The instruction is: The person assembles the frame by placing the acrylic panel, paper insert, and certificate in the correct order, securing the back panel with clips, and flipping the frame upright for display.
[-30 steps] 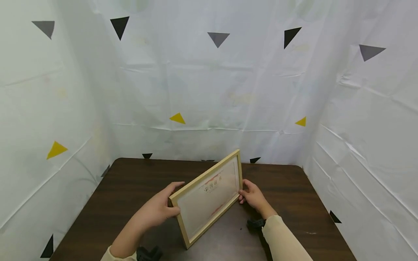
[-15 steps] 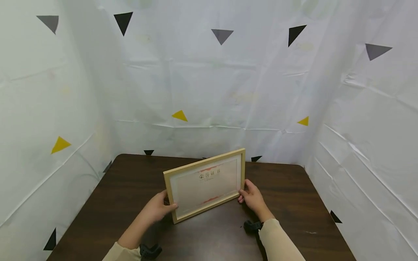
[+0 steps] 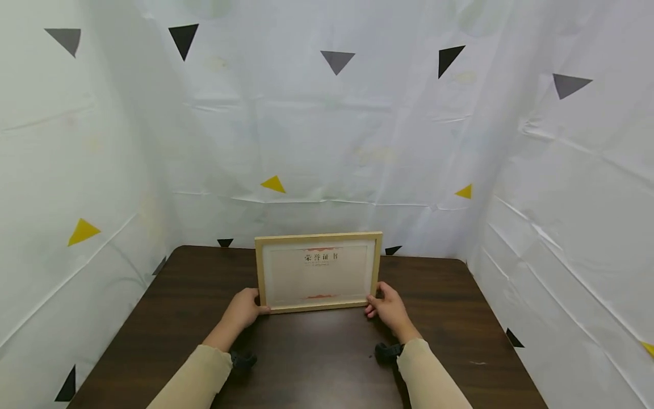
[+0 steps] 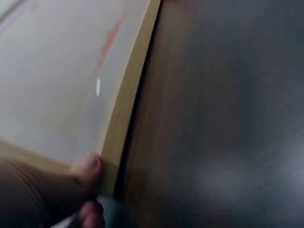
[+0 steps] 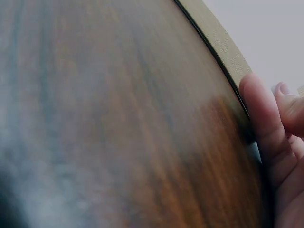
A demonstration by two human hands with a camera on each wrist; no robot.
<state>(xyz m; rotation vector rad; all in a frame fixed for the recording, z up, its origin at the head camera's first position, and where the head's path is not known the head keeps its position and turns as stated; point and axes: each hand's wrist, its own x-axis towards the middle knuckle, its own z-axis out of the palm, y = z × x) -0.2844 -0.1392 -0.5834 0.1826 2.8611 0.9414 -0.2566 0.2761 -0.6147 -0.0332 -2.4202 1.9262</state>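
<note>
A picture frame (image 3: 319, 278) with a pale wooden border and a certificate behind its pane stands nearly upright, facing the head camera. My left hand (image 3: 242, 309) grips its lower left corner, the thumb in front and the other fingers mostly hidden behind. In the left wrist view that thumb (image 4: 88, 171) lies over the border beside the corner. My right hand (image 3: 389, 308) pinches the lower right corner. From the right wrist view, a fingertip (image 5: 259, 97) touches the frame's bottom edge (image 5: 221, 40). Whether that edge rests on the table I cannot tell.
The dark wooden table (image 3: 317, 363) extends around and in front of the frame. White sheeting (image 3: 317, 130) with black, grey and yellow triangles hangs behind the table and at both sides. Each wrist wears a black device, such as the right one (image 3: 387, 352).
The frame has turned from a steep slant to face me squarely, and its bottom edge is now about level. My left hand has moved away from me with its corner; the right has barely moved.
</note>
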